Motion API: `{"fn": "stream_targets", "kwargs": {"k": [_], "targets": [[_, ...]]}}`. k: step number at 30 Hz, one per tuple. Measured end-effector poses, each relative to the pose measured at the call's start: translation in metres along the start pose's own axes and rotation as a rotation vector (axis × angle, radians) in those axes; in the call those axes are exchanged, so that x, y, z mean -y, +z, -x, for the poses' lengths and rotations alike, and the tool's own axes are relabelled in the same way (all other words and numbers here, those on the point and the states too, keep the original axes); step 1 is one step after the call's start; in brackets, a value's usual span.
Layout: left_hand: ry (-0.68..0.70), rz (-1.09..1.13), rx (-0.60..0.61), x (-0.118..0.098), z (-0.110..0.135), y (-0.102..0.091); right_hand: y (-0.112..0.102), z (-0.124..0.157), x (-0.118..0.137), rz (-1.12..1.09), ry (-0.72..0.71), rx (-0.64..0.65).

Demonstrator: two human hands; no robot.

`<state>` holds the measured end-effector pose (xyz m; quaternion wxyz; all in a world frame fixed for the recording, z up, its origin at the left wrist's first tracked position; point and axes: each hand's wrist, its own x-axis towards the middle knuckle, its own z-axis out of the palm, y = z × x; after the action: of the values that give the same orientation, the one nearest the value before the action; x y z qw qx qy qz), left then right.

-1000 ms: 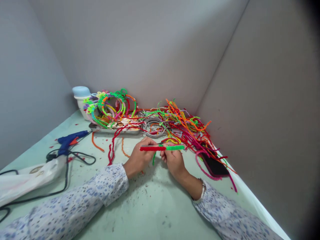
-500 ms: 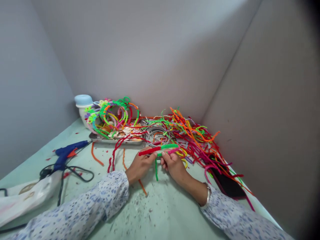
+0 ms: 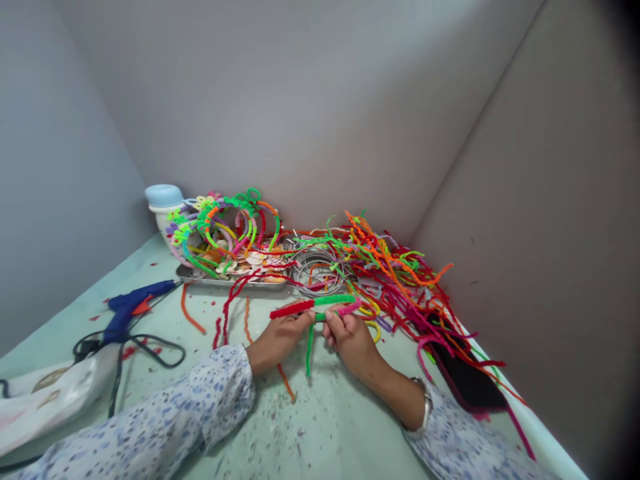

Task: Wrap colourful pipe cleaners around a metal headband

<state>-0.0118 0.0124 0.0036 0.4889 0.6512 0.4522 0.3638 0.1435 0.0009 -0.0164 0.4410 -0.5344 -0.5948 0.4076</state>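
Note:
In front of me a headband (image 3: pixel 293 309), wrapped in red, green and pink pipe cleaner, is held between both hands. My left hand (image 3: pixel 281 338) pinches its near side, with the red end pointing left. Close beside it, my right hand (image 3: pixel 354 341) has thumb and fingers closed on the green and pink stretch. A loose green pipe cleaner end (image 3: pixel 309 353) hangs from the band between the hands. Just behind lie coiled bare wire hoops (image 3: pixel 320 272). My fingertips partly hide the band.
A heap of pipe cleaners (image 3: pixel 395 273) spreads at the back right over a dark phone (image 3: pixel 470 383). Finished headbands (image 3: pixel 240 220) stand on a metal tray (image 3: pixel 235 288) of shells, near a white jar (image 3: pixel 167 223). A blue glue gun (image 3: pixel 133 307) and plastic bag (image 3: pixel 55 400) lie left.
The view has shifted slightly. The headband has moved a little left and tilted, its red end lower. The green end hangs a bit further down; both hands keep their pinch.

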Motion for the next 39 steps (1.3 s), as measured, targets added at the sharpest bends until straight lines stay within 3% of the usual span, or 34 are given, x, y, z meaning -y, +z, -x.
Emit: {"fn": "stream_targets", "kwargs": {"k": [8, 17, 29, 34, 39], "targets": [[0.150, -0.082, -0.015, -0.009, 0.007, -0.006, 0.000, 0.001, 0.004, 0.015, 0.016, -0.001], [0.186, -0.096, -0.037, -0.004, 0.005, -0.007, -0.002, -0.001, 0.005, 0.054, 0.009, 0.020], [0.128, -0.091, 0.010, -0.005, 0.005, -0.008, -0.003, -0.001, 0.006, 0.040, 0.038, 0.000], [0.134, -0.143, -0.062, 0.001, 0.003, -0.008, -0.003, -0.002, 0.007, 0.076, 0.044, -0.012], [0.124, -0.114, -0.003, 0.009, -0.001, -0.009, -0.003, -0.003, 0.005, 0.093, 0.037, -0.001]]}}
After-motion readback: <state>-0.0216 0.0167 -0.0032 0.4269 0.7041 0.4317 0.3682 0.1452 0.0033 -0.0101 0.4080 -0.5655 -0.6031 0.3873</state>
